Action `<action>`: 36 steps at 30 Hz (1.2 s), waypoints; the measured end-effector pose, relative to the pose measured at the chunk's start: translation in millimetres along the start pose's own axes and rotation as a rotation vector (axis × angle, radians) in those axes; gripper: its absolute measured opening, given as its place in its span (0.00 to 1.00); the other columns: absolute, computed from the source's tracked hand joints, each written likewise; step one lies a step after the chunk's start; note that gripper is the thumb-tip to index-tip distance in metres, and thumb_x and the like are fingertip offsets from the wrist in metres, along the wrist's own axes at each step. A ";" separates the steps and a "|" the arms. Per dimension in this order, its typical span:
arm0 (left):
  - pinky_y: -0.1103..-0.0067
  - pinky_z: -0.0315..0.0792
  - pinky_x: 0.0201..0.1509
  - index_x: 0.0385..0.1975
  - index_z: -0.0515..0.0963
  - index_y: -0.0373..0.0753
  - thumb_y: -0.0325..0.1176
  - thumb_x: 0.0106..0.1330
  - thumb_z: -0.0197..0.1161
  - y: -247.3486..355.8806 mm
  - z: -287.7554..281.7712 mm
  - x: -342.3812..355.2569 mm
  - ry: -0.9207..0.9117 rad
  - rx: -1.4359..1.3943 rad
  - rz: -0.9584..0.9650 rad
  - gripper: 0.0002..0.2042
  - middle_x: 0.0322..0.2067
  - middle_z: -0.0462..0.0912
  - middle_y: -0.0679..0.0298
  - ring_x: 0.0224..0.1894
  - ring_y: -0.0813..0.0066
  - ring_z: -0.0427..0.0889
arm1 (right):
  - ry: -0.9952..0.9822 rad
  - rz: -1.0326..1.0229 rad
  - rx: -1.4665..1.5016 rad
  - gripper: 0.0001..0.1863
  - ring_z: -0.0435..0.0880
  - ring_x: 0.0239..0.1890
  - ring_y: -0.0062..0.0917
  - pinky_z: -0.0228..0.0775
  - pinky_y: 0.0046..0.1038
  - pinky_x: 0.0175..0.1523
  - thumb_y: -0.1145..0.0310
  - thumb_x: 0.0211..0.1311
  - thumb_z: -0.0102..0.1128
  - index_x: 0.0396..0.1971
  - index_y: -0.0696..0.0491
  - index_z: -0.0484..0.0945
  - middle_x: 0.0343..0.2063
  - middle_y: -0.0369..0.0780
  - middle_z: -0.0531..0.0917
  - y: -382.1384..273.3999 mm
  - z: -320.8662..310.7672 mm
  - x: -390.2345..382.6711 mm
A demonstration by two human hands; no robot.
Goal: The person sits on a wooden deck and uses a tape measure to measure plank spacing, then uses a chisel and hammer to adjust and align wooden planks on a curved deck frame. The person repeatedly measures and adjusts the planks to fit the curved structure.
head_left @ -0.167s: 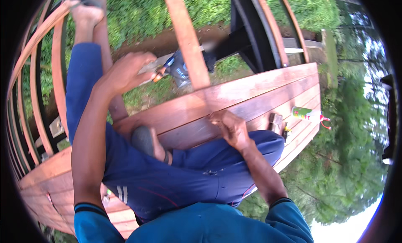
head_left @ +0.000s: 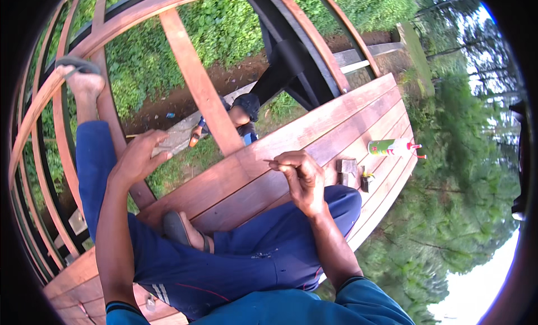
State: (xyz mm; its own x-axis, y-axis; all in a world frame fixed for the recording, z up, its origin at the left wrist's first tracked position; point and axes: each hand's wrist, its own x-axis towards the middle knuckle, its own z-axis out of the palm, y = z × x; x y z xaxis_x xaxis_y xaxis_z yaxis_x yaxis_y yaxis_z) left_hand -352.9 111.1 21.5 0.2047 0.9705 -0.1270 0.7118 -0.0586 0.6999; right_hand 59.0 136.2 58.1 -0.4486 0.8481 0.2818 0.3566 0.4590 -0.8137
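Note:
I sit on a red-brown plank deck (head_left: 336, 123) in blue trousers, my left leg stretched out to the railing. My left hand (head_left: 140, 157) hovers beside a slanted railing post (head_left: 196, 78), fingers apart and holding nothing. My right hand (head_left: 300, 176) is above my right knee, just over the planks. Its fingertips pinch a thin pin-like piece (head_left: 269, 161) that is too small to make out.
A green and white spray can (head_left: 392, 147) lies on the planks at the right, with small wooden blocks (head_left: 350, 171) beside my knee. Curved railing bars (head_left: 33, 173) close the left side. Beyond the railing, another person's leg (head_left: 249, 103) stands on a path among grass.
My left hand has dropped lower along the post and opened its fingers. My right hand has lifted a little off the plank with its fingertips pinched.

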 end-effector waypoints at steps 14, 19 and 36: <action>0.61 0.75 0.66 0.56 0.80 0.28 0.55 0.63 0.75 172.1 222.8 297.2 -0.172 -0.177 0.165 0.35 0.56 0.84 0.41 0.59 0.46 0.84 | 0.935 0.436 0.143 0.09 0.84 0.38 0.26 0.80 0.29 0.48 0.72 0.77 0.57 0.48 0.57 0.68 0.38 0.43 0.83 291.6 -178.8 39.7; 0.63 0.79 0.60 0.54 0.80 0.24 0.56 0.57 0.81 214.0 290.2 391.6 -0.351 -0.219 -0.133 0.39 0.53 0.86 0.40 0.55 0.53 0.87 | 0.888 0.486 -0.074 0.08 0.86 0.37 0.29 0.79 0.31 0.46 0.74 0.78 0.53 0.49 0.60 0.68 0.37 0.45 0.85 312.2 -188.1 36.4; 0.75 0.81 0.43 0.50 0.86 0.31 0.34 0.67 0.77 194.6 311.8 411.5 -0.595 -0.845 -0.235 0.17 0.40 0.90 0.61 0.38 0.76 0.87 | 0.679 0.456 -0.405 0.10 0.86 0.44 0.44 0.77 0.42 0.53 0.74 0.78 0.51 0.53 0.59 0.66 0.40 0.49 0.83 313.2 -194.1 43.6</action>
State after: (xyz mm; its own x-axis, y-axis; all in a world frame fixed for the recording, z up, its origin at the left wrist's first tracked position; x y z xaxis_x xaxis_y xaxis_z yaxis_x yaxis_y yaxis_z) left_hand 79.3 426.2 -113.6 0.5815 0.6521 -0.4864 0.1246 0.5195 0.8454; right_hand 310.1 368.3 -85.8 0.3390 0.8848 0.3196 0.6988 -0.0093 -0.7152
